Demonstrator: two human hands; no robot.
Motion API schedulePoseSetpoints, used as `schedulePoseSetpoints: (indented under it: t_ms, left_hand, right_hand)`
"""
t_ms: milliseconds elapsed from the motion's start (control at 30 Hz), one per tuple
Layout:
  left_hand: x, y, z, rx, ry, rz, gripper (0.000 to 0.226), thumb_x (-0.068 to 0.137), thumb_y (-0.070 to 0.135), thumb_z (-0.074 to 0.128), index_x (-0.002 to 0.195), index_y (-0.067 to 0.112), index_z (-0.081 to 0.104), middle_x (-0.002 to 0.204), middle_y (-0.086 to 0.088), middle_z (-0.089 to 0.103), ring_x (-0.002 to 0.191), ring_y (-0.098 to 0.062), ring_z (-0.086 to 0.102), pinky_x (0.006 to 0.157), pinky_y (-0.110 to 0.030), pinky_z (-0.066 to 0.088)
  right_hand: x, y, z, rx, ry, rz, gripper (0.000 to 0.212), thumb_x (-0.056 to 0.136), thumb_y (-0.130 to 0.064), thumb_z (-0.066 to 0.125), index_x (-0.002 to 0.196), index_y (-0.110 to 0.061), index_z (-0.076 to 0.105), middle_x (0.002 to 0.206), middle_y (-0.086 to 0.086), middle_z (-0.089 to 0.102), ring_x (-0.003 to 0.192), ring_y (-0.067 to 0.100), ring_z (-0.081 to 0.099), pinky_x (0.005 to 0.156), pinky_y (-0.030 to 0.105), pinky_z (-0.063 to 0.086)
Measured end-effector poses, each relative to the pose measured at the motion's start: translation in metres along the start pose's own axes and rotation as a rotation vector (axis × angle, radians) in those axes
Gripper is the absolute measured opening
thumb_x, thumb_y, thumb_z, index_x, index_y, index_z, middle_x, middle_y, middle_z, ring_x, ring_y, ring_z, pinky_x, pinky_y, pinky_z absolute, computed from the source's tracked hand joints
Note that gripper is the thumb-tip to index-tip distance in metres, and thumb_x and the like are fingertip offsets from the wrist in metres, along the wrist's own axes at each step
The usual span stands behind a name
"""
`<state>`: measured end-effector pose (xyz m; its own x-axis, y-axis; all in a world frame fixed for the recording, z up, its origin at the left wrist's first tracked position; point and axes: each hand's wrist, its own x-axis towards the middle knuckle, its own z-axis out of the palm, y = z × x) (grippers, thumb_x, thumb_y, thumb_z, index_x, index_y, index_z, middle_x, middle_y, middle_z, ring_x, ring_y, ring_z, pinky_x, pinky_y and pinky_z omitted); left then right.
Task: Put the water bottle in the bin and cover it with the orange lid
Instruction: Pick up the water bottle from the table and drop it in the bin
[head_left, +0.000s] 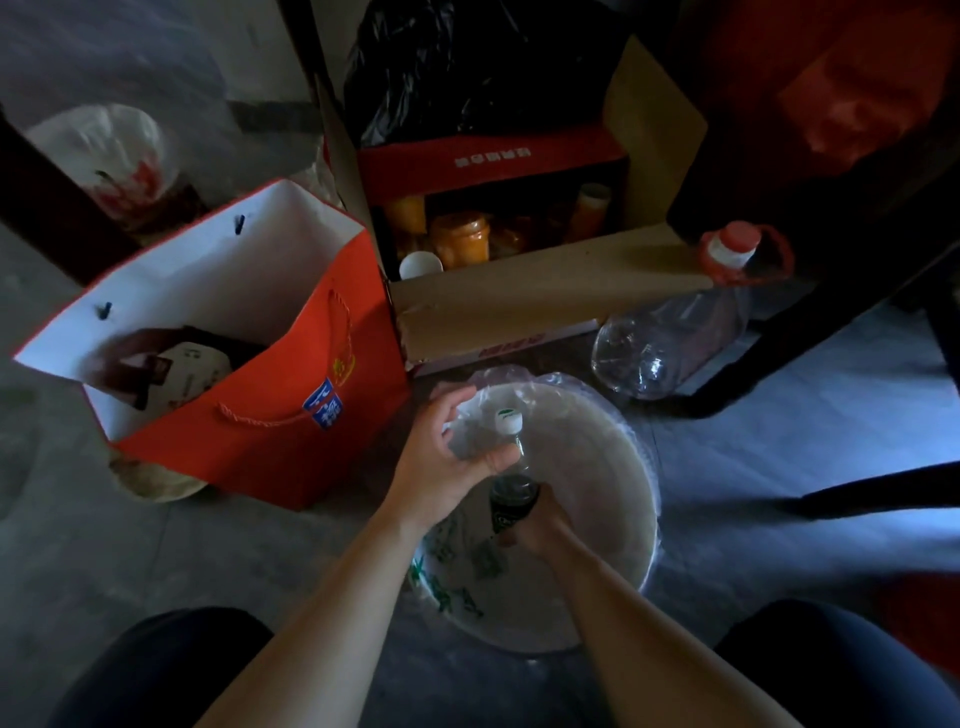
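A clear water bottle (511, 467) with a white cap and a dark label is held upright over the round white bin (623, 483), which is lined with a clear plastic bag. My right hand (535, 525) grips the bottle's lower body at the label. My left hand (447, 467) has its thumb on the bottle's neck just under the cap, its fingers curled above the bin's far rim. At the bottom right edge a blurred orange-red shape (919, 613) lies on the floor; I cannot tell whether it is the lid.
An orange paper gift bag (270, 384) stands left of the bin. Behind it is an open cardboard box (519, 296) with jars. A large empty clear jug (675, 338) with a red cap lies at the right, beside dark furniture legs (789, 343). My knees frame the bottom.
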<state>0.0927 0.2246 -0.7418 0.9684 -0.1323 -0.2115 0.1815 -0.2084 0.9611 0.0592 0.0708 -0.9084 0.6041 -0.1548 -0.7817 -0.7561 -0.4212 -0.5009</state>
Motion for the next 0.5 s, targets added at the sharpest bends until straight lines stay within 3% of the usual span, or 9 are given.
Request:
schedulePoseSetpoints:
  t_ms: [133, 233, 300, 400, 500]
  left_hand:
    - [0.001, -0.001, 0.001, 0.029, 0.008, 0.005, 0.074, 0.056, 0.043, 0.085, 0.122, 0.029, 0.054, 0.131, 0.014, 0.05, 0.11, 0.023, 0.042, 0.093, -0.011, 0.036]
    - [0.0, -0.004, 0.0, 0.059, 0.02, -0.003, 0.077, 0.051, 0.056, 0.079, 0.121, 0.033, 0.054, 0.13, 0.018, 0.05, 0.117, 0.016, 0.042, 0.102, -0.02, 0.035]
    - [0.0, -0.003, 0.0, 0.065, 0.019, 0.0, 0.076, 0.052, 0.056, 0.078, 0.121, 0.034, 0.054, 0.129, 0.02, 0.051, 0.118, 0.015, 0.043, 0.104, -0.023, 0.036]
    - [0.001, 0.0, -0.001, 0.059, 0.015, -0.004, 0.074, 0.056, 0.051, 0.081, 0.122, 0.033, 0.053, 0.129, 0.019, 0.051, 0.119, 0.015, 0.042, 0.106, -0.026, 0.036]
    - [0.001, 0.002, -0.002, 0.037, 0.018, -0.019, 0.072, 0.061, 0.039, 0.084, 0.125, 0.027, 0.054, 0.133, 0.01, 0.052, 0.119, 0.015, 0.042, 0.11, -0.031, 0.036]
  right_hand:
    - [-0.035, -0.03, -0.008, -0.011, 0.015, 0.035, 0.088, 0.054, -0.021, 0.087, 0.133, -0.013, 0.049, 0.124, 0.014, 0.066, 0.108, 0.034, 0.065, 0.069, 0.032, 0.049]
    - [-0.024, -0.024, -0.002, 0.055, 0.024, 0.031, 0.098, 0.043, -0.028, 0.085, 0.133, -0.009, 0.051, 0.122, 0.012, 0.066, 0.109, 0.032, 0.065, 0.08, 0.04, 0.058]
    - [-0.036, -0.033, -0.006, 0.108, 0.046, 0.033, 0.09, 0.051, -0.022, 0.087, 0.132, -0.007, 0.049, 0.117, 0.007, 0.064, 0.108, 0.03, 0.064, 0.082, 0.041, 0.059]
    - [-0.048, -0.043, -0.015, 0.146, 0.039, 0.072, 0.069, 0.074, -0.009, 0.083, 0.128, -0.01, 0.039, 0.109, 0.001, 0.048, 0.101, 0.022, 0.053, 0.062, 0.026, 0.046]
    - [-0.047, -0.045, -0.018, 0.138, 0.061, 0.058, 0.076, 0.079, -0.013, 0.082, 0.137, -0.005, 0.034, 0.115, 0.004, 0.045, 0.1, 0.019, 0.046, 0.074, 0.029, 0.043]
